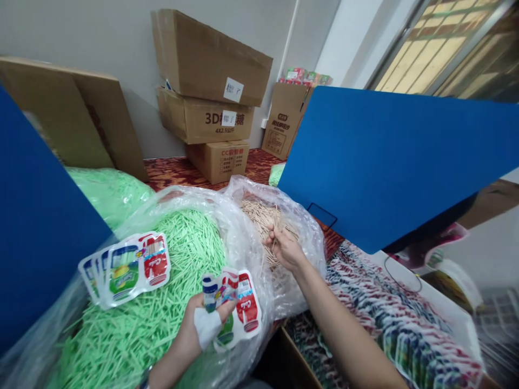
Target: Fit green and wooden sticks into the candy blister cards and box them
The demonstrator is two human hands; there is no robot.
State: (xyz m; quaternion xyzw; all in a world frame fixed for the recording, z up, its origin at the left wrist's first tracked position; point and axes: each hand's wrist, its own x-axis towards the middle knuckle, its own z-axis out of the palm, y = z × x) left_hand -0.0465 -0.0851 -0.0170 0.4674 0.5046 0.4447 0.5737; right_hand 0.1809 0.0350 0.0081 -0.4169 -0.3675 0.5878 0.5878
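Wall (101,32): plain, pale grey, across the rear.
Window (430,48): upper right; metal frame, bars, yellowish beyond.
Floor (170,168): dark red, streaked like wood grain.
Box stack (203,92): three cardboard boxes, near wall.
Left board (36,227): blue, flat.
Right board (397,162): blue, large, below window.
Light: soft, even.

- Red-and-green Cola-printed pouch (247,309), creased, tilted in the left hand (206,321).
- Thin beige sticks (256,211), loosely heaped inside a clear bag (310,240), by the right hand (287,247).
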